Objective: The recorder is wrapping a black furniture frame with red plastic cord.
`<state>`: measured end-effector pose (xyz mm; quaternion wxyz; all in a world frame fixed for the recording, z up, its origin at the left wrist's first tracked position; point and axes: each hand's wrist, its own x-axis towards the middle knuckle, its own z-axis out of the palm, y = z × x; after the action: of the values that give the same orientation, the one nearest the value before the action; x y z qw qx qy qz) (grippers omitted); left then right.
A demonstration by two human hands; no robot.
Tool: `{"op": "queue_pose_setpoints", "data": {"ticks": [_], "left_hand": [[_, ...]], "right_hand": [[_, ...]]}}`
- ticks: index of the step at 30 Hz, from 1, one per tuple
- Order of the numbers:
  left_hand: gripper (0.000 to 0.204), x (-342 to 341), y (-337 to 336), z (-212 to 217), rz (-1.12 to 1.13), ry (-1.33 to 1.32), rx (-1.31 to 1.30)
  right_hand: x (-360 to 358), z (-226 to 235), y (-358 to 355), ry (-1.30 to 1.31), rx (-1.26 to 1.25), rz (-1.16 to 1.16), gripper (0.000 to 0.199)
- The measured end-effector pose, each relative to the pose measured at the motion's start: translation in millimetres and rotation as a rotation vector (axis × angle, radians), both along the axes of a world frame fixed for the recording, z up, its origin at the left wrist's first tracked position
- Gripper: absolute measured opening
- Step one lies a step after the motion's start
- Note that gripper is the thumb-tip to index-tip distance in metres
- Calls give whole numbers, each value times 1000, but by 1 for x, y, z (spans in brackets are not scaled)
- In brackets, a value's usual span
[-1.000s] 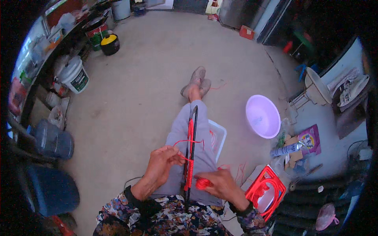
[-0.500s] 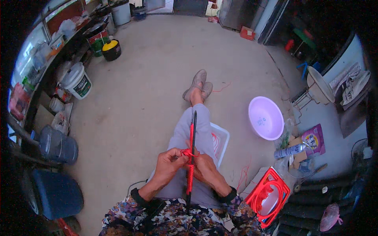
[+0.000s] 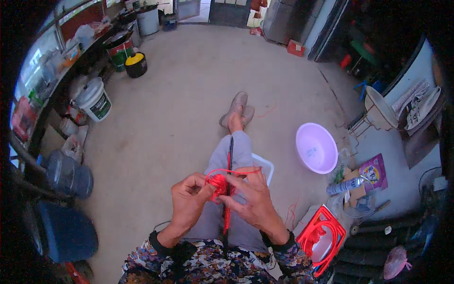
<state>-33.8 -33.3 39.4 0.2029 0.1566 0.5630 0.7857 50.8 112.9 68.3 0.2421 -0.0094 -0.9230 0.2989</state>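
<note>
A small bundle of red cord [image 3: 217,183] sits over my lap, pinched by the thumb and fingers of my left hand [image 3: 188,198]. From the other side, my right hand [image 3: 254,201] reaches to the bundle with thumb and forefinger, while a strand of the cord runs across to its raised fingers. Between my hands a thin black rod [image 3: 231,147] lies lengthwise along my legs. Red cord is wound around part of its length, and the bundle and fingers hide its middle.
A white tray [image 3: 267,166] stands beside my legs, partly hidden. To the right are a purple basin [image 3: 302,150], a red plastic frame [image 3: 336,226] with red material, and a spray can [image 3: 344,186]. Buckets [image 3: 98,105] and a blue barrel [image 3: 71,234] line the left side.
The red bundle has come up into clear view in my left fingers. My right hand has moved from behind the rod, opened its fingers wider and drawn a strand to the right.
</note>
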Motion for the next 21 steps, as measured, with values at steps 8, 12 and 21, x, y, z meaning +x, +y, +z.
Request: {"op": "queue_pose_setpoints", "data": {"ticks": [8, 12, 21], "left_hand": [[7, -13, -13, 19, -238, -234, 174], [6, -11, -1, 21, -221, -41, 40], [14, -13, 16, -6, -277, -89, -70]], "right_hand": [[22, 11, 1, -61, -847, 139, 23], [51, 15, 32, 397, -1339, 164, 23], [166, -27, 102, 396, -1270, -370, 20]]}}
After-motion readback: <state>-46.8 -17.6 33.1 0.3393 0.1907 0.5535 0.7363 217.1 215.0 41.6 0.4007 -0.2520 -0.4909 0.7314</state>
